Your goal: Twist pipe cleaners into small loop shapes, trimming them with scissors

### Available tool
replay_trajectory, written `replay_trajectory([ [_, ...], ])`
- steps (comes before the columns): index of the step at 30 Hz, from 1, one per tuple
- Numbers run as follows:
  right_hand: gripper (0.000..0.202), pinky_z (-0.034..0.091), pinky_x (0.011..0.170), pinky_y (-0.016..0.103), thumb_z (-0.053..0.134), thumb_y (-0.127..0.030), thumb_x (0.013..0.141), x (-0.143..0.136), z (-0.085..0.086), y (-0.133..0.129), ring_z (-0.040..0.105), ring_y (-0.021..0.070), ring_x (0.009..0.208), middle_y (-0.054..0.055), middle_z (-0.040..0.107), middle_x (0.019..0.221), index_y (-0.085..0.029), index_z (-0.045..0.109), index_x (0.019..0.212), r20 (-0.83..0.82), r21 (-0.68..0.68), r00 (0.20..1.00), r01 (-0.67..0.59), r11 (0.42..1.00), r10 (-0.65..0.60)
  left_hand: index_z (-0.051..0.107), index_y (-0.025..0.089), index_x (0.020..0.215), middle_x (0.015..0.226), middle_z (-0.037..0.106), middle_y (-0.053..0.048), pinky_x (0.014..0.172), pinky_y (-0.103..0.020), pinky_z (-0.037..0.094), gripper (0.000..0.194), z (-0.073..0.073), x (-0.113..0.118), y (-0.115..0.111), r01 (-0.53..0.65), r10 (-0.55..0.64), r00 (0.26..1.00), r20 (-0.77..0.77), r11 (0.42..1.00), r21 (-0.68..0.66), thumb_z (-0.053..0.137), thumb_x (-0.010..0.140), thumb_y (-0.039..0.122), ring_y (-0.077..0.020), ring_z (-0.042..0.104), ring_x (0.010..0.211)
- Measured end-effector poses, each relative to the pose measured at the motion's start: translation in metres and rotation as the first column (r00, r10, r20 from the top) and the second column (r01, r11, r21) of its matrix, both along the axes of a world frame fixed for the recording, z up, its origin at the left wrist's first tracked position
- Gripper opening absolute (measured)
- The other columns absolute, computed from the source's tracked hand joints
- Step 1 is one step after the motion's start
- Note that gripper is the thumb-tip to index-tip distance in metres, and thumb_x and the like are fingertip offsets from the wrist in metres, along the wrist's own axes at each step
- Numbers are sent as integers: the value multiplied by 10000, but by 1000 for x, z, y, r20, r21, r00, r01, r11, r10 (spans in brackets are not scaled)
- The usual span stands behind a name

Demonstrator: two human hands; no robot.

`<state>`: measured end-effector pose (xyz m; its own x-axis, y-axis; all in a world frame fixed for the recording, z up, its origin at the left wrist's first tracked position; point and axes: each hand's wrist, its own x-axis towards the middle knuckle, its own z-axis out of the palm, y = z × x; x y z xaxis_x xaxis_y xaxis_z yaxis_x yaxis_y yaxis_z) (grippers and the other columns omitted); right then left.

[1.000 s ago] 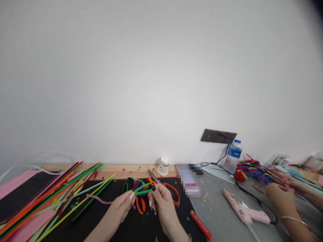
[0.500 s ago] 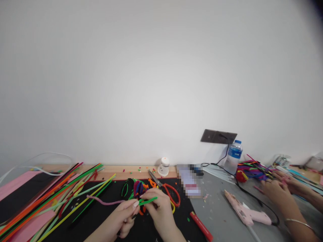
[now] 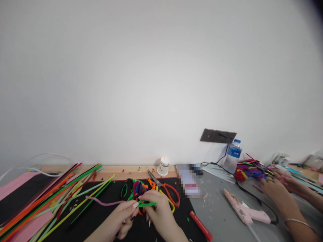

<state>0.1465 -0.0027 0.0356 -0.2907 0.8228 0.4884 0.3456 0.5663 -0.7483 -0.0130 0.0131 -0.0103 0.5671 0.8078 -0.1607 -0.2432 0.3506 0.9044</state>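
Note:
My left hand (image 3: pixel 122 216) is closed in a pinch on a purple pipe cleaner (image 3: pixel 106 203), whose free end trails out to the left. Right beside it, my right hand (image 3: pixel 158 208) pinches a green pipe cleaner (image 3: pixel 150 204); the fingertips of both hands nearly meet. Behind them on the black mat (image 3: pixel 99 222) lies a bundle of blue, purple and orange pipe cleaners (image 3: pixel 138 188), partly hidden by my right hand. Scissors with red handles (image 3: pixel 174 195) rest just past my right hand, near a yellow loop (image 3: pixel 170 203).
Long pipe cleaners (image 3: pixel 63 198) spread across the left side. A white paper cup (image 3: pixel 163 166) stands by the wall. To the right are a red tube (image 3: pixel 201 227), a pink glue gun (image 3: pixel 242 208), a bottle (image 3: pixel 232 156) and another person's hands (image 3: pixel 275 186).
My right hand's fingers have shifted slightly around the green pipe cleaner. The view has moved a little; my left hand keeps nearly the same pose.

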Motion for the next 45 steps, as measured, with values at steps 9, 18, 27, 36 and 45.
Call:
replay_trajectory([
  [9, 196, 466, 426, 148, 508, -263, 846, 0, -7, -1, 610, 117, 607, 52, 622, 886, -215, 675, 935, -26, -144, 996, -91, 985, 89, 419, 201, 566, 361, 256, 145, 244, -148, 118, 475, 7, -2, -6, -30, 29, 998, -53, 999, -13, 603, 586, 638, 3, 122, 244],
  [18, 207, 413, 355, 127, 511, -298, 843, 0, -9, -1, 587, 88, 521, 58, 613, 886, -188, 681, 886, 14, -133, 996, -84, 988, 87, 415, 209, 580, 325, 265, 151, 223, -151, 129, 539, -6, 2, -2, -14, 11, 992, -125, 1000, -27, 558, 526, 726, -8, 150, 210],
  [27, 197, 486, 573, 214, 514, -276, 842, 1, -5, -2, 602, 135, 604, 40, 645, 761, -205, 697, 834, 89, -30, 994, -54, 998, 56, 384, 214, 575, 338, 267, 151, 232, -152, 98, 544, -16, 1, 0, -13, 9, 992, -123, 1000, -28, 545, 539, 732, -3, 130, 220],
  [36, 139, 432, 671, 211, 537, -139, 809, 0, -9, -2, 606, 141, 711, 31, 665, 760, -180, 669, 796, 222, 31, 975, 15, 999, -22, 412, 209, 637, 369, 298, 150, 232, -155, 122, 608, -9, 1, -4, -65, 54, 989, -136, 995, -79, 563, 451, 768, -5, 143, 231],
  [45, 134, 391, 679, 233, 499, -89, 801, 0, 1, -5, 524, 152, 725, 23, 614, 742, -178, 583, 745, 284, 104, 958, 17, 994, -46, 433, 205, 679, 379, 297, 153, 240, -163, 112, 552, -3, -2, -3, 24, -29, 997, -78, 998, -62, 594, 514, 707, 2, 121, 229],
])
